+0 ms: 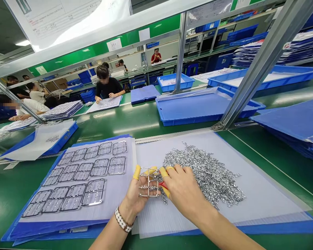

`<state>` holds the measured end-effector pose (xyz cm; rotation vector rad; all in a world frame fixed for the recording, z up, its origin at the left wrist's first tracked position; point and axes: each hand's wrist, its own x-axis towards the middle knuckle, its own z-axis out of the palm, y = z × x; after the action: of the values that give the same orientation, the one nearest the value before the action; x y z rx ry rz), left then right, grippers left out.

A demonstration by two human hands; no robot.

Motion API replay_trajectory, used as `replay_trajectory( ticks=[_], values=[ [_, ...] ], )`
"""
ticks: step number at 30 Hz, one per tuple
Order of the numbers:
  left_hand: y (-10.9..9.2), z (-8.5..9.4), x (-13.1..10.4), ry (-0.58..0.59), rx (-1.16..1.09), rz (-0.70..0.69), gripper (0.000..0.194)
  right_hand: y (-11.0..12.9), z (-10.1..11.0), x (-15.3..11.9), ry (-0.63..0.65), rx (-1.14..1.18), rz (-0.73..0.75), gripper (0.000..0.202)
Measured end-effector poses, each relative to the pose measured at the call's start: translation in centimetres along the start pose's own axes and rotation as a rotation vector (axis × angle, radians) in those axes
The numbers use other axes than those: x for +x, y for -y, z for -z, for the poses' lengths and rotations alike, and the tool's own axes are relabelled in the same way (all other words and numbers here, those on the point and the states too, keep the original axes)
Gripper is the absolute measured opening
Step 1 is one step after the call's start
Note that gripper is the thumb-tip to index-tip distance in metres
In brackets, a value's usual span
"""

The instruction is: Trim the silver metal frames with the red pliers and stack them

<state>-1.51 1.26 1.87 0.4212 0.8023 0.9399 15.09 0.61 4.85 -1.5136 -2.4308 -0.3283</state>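
Note:
My left hand (134, 198), palm up with yellow finger cots, is closed on a square metal frame (148, 186) with crossbars and small metal pieces attached. My right hand (182, 189), also in yellow finger cots, grips red-handled nippers (162, 184); their jaws reach the frame's right side and are partly hidden. Just right of the frame spreads a large heap of small silvery metal pieces (203, 173) on a white sheet (261, 194). Some pieces lie under my hands. At left, several similar frames (93, 192) lie in rows on another white sheet (114, 205).
A metal post (266, 62) slants up at the right. Beyond the bench's rail stand a blue tray (187, 121) and, farther left, another blue tray (59, 146) with paper. Blue sheets (297, 121) are stacked at right. A co-worker (106, 86) sits opposite.

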Motion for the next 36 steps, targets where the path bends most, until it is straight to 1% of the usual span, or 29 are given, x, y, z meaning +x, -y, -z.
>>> replay_trajectory(
  ticks=[3,6,9,11,13,14,16,17,18,19,21,22,24,25,26,27,28,30,31,33,36],
  values=[
    [0.1,0.2,0.2,0.004,0.024,0.001,0.058,0.2,0.3,0.0,0.011,-0.046,0.012,0.013],
    [0.1,0.2,0.2,-0.003,0.038,0.007,0.056,0.5,0.4,0.0,0.023,-0.069,0.033,0.015],
    [0.0,0.1,0.1,-0.010,0.045,-0.003,0.062,0.3,0.3,0.0,0.017,-0.042,0.033,0.017],
    [-0.1,0.1,-0.2,-0.014,0.055,-0.017,0.067,-0.3,0.1,-0.2,-0.007,0.041,-0.001,0.016],
    [0.0,0.2,-0.4,-0.053,0.110,-0.067,0.071,-0.9,0.0,-0.4,-0.025,0.240,-0.083,0.019],
    [0.1,0.2,-0.6,-0.084,0.170,-0.124,0.070,-1.1,-0.1,-0.4,-0.015,0.393,-0.146,0.020],
    [0.4,-0.1,-0.9,-0.121,0.356,-0.307,0.061,-1.2,-0.5,-0.3,0.041,0.775,-0.295,0.023],
    [0.6,-0.3,-1.1,-0.115,0.464,-0.418,0.057,-1.0,-0.9,-0.1,0.064,0.973,-0.362,0.025],
    [0.7,-0.6,-1.2,-0.092,0.569,-0.523,0.058,-0.7,-1.2,0.1,0.077,1.146,-0.417,0.027],
    [0.8,-1.0,-1.4,-0.058,0.663,-0.611,0.063,-0.4,-1.6,0.3,0.072,1.281,-0.457,0.028],
    [0.8,-1.6,-1.6,-0.002,0.789,-0.720,0.072,0.3,-2.4,0.8,0.017,1.419,-0.501,0.029],
    [0.7,-1.8,-1.7,0.002,0.816,-0.752,0.075,0.5,-2.7,0.9,-0.012,1.428,-0.512,0.029],
    [0.4,-2.0,-1.8,-0.046,0.780,-0.790,0.079,0.7,-2.9,1.1,-0.103,1.344,-0.516,0.027],
    [0.2,-1.9,-1.7,-0.078,0.714,-0.775,0.083,0.7,-2.9,1.0,-0.175,1.256,-0.490,0.026],
    [0.0,-1.9,-1.6,-0.102,0.616,-0.726,0.085,0.8,-2.8,0.9,-0.259,1.146,-0.432,0.024],
    [-0.1,-1.8,-1.5,-0.112,0.489,-0.640,0.085,1.0,-2.7,0.8,-0.347,1.023,-0.346,0.024],
    [-0.2,-1.8,-1.3,-0.103,0.344,-0.524,0.082,1.3,-2.6,0.6,-0.433,0.897,-0.235,0.026],
    [-0.2,-1.9,-0.8,-0.058,0.047,-0.311,0.072,2.2,-2.6,0.2,-0.549,0.669,-0.002,0.033],
    [-0.1,-2.0,-0.6,-0.038,-0.082,-0.246,0.068,2.9,-2.6,0.0,-0.574,0.579,0.088,0.035],
    [0.1,-2.3,0.0,-0.016,-0.263,-0.189,0.063,4.0,-2.7,-0.4,-0.583,0.458,0.181,0.034],
    [0.0,-2.5,0.6,-0.028,-0.358,-0.143,0.048,4.7,-2.2,-0.9,-0.515,0.440,0.181,0.034]
  ],
)
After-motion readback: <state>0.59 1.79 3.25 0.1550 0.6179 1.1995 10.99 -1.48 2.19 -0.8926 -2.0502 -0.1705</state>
